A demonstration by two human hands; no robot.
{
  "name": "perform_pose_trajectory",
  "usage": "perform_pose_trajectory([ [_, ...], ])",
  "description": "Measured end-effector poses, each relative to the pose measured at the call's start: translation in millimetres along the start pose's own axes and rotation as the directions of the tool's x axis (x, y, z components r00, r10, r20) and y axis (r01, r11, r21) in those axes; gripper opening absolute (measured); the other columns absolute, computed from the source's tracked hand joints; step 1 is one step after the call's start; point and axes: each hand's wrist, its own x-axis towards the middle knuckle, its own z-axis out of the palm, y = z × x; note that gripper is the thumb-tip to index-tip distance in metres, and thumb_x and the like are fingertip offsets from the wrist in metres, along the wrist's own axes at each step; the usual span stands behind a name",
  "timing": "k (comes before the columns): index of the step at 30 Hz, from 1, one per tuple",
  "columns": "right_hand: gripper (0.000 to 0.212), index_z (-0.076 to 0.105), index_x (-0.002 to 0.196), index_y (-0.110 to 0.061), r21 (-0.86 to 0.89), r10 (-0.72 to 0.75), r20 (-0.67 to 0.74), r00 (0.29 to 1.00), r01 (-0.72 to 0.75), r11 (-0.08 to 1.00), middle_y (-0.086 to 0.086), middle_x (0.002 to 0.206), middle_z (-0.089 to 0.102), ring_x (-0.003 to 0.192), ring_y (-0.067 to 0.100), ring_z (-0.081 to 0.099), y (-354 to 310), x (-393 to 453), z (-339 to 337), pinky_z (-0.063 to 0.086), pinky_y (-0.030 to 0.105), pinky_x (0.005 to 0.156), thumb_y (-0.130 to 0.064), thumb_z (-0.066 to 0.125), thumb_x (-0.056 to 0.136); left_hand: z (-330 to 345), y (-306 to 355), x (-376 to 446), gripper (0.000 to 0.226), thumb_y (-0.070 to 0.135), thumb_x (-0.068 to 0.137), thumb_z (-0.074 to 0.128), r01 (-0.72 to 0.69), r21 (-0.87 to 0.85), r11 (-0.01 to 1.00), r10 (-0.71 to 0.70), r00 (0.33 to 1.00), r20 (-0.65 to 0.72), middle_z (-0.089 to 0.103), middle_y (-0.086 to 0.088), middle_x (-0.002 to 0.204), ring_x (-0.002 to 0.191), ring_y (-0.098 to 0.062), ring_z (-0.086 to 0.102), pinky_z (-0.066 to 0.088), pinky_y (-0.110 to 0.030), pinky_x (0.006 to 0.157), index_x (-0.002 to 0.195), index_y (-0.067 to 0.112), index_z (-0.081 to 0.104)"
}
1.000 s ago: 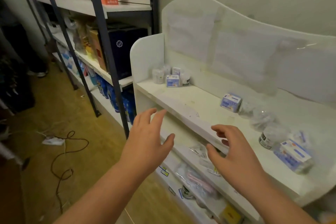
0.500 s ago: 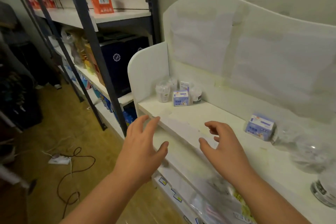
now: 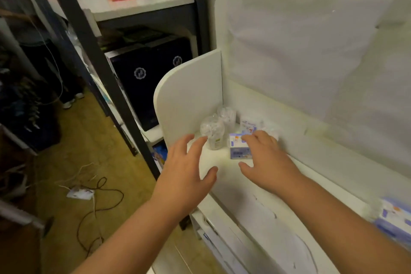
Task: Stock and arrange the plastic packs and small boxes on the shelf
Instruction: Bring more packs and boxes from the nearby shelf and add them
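At frame centre, the left hand [image 3: 185,173] hovers with fingers spread, holding nothing, near a plastic pack [image 3: 213,132]. The right hand [image 3: 264,158], fingers loosely splayed, reaches over a small box [image 3: 238,148] on the white shelf [image 3: 222,169]; contact is unclear.

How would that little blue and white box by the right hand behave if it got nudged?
The small blue and white box looks like light cardboard, so it would probably slide easily. It stands upright on the smooth white shelf, so a high push might tip it.
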Motion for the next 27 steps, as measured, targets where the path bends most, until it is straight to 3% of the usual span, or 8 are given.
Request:
perform_pose_trajectory([
  [4,0.06,0.038,0.139,-0.022,-0.206,-0.03,0.08,0.996,0.046,0.977,0.007,0.156,0.019,0.136,0.027,0.025,-7,20,19,0.045,0.039,0.094,-0.039,0.06,0.085,19,-19,43,0.074,0.053,0.086,0.061,-0.014,-0.069,0.998,0.018,0.999,0.048,0.021,0.008,0.153,0.14,-0.016,0.025,0.034,-0.034,0.107,0.146,0.042,0.021],
  [10,0.061,0.046,0.139,-0.018,-0.352,0.032,0.01,0.999,-0.026,0.936,0.006,0.14,0.043,0.122,0.028,0.04,-16,32,33,0.046,0.034,0.092,-0.021,0.064,0.081,48,-40,91,0.079,0.048,0.088,0.061,-0.071,-0.189,0.979,0.094,0.989,0.117,0.013,0.001,0.16,0.145,-0.022,0.016,0.02,-0.031,0.109,0.151,0.04,0.013],
  [12,0.061,0.046,0.138,-0.015,-0.373,0.039,0.006,0.999,-0.034,0.927,0.005,0.134,0.046,0.118,0.027,0.044,-17,37,30,0.046,0.034,0.09,-0.021,0.065,0.08,56,-46,103,0.081,0.045,0.088,0.063,-0.088,-0.21,0.974,0.118,0.984,0.135,0.014,-0.001,0.161,0.144,-0.024,0.019,0.022,-0.032,0.11,0.152,0.037,0.014],
  [16,0.042,0.055,0.118,-0.019,-0.395,0.057,-0.031,0.998,-0.065,0.916,0.002,0.116,0.05,0.105,0.024,0.046,-25,41,27,0.042,0.033,0.079,-0.041,0.062,0.083,67,-55,121,0.08,0.031,0.085,0.07,-0.152,-0.299,0.942,0.206,0.965,0.159,0.035,-0.004,0.147,0.13,-0.024,0.039,0.029,-0.025,0.099,0.151,0.025,0.024],
  [19,0.048,0.055,0.117,-0.021,-0.383,0.122,-0.052,0.991,-0.132,0.914,0.002,0.115,0.05,0.104,0.023,0.044,-29,35,28,0.041,0.034,0.087,-0.057,0.053,0.086,73,-61,127,0.081,0.03,0.086,0.071,-0.143,-0.384,0.912,0.226,0.957,0.18,0.036,-0.004,0.145,0.124,-0.024,0.046,0.033,-0.024,0.092,0.151,0.026,0.024],
  [25,0.051,0.062,0.117,-0.027,-0.316,0.232,-0.159,0.96,-0.272,0.909,-0.008,0.107,0.062,0.1,0.023,0.055,-40,11,34,0.039,0.038,0.08,-0.054,0.06,0.074,71,-72,125,0.082,0.037,0.085,0.072,-0.173,-0.398,0.901,0.259,0.95,0.174,0.037,0.0,0.145,0.123,-0.023,0.049,0.044,-0.033,0.091,0.149,0.036,0.021],
  [27,0.05,0.063,0.114,-0.032,-0.304,0.273,-0.163,0.948,-0.311,0.9,-0.012,0.103,0.061,0.099,0.021,0.053,-40,5,33,0.035,0.037,0.08,-0.058,0.057,0.072,68,-71,119,0.081,0.04,0.084,0.072,-0.207,-0.399,0.893,0.285,0.947,0.146,0.037,0.003,0.144,0.121,-0.019,0.049,0.041,-0.027,0.086,0.148,0.039,0.021],
])
